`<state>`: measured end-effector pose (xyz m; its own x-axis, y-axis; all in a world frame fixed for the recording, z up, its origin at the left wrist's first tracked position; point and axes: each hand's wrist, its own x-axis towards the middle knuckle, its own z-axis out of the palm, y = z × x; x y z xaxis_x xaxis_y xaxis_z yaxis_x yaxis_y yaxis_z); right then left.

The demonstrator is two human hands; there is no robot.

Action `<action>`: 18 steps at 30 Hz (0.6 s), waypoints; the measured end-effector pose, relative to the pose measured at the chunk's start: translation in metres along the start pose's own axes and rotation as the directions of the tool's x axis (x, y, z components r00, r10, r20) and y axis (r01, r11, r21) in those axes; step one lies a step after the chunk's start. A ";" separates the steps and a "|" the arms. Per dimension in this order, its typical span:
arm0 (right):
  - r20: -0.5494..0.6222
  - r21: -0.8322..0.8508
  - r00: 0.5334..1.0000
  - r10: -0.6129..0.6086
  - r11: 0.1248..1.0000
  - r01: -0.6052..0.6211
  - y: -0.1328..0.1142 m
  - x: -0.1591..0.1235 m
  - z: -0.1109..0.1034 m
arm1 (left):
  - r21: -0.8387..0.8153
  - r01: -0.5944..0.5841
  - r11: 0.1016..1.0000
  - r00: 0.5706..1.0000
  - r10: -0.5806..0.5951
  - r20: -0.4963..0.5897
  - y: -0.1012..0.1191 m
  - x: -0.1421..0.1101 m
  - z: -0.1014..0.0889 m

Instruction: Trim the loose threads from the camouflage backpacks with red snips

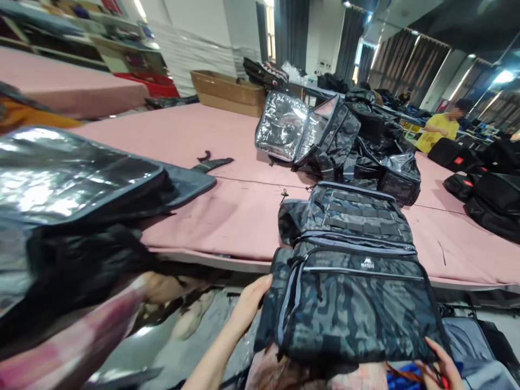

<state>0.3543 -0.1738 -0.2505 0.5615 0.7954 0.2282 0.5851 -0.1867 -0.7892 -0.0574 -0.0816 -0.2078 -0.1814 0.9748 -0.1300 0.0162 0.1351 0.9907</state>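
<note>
A dark camouflage bag (353,292) with grey zips and a small white logo lies across the pink table's front edge, right in front of me. My left hand (251,302) grips its left side, fingers laid along the fabric. My right hand (441,367) is at the bag's lower right corner, fingers curled. Something red and orange shows by those fingers, and I cannot make out what it is.
A co-worker's hand (162,287) in a pink plaid sleeve holds a black bag with silver lining (73,179) at left. More open bags (337,141) are piled on the pink table (227,211). A cardboard box (227,92) stands at the back. A person in yellow (441,127) works far right.
</note>
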 end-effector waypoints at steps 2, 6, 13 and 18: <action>-0.066 -0.106 0.998 -0.010 0.994 0.003 -0.008 0.015 -0.006 | -0.058 0.013 0.998 1.000 -0.014 -0.008 -0.002 0.000 0.008; -0.066 -0.203 0.989 -0.130 0.973 0.114 -0.025 0.060 -0.012 | -0.184 0.049 0.982 0.999 -0.051 -0.009 0.003 0.007 0.025; -0.045 -0.044 0.988 -0.150 0.988 0.148 -0.040 0.133 0.019 | -0.326 0.082 0.942 0.993 -0.049 0.107 0.013 0.027 0.055; -0.042 -0.067 0.985 -0.167 0.984 0.164 -0.023 0.138 0.026 | -0.312 0.069 0.947 0.994 -0.040 0.099 0.000 0.024 0.058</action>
<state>0.4034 -0.0446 -0.2153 0.4797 0.7908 0.3803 0.7073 -0.0920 -0.7009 -0.0046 -0.0477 -0.2129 -0.0835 0.9814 -0.1726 -0.3044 0.1398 0.9422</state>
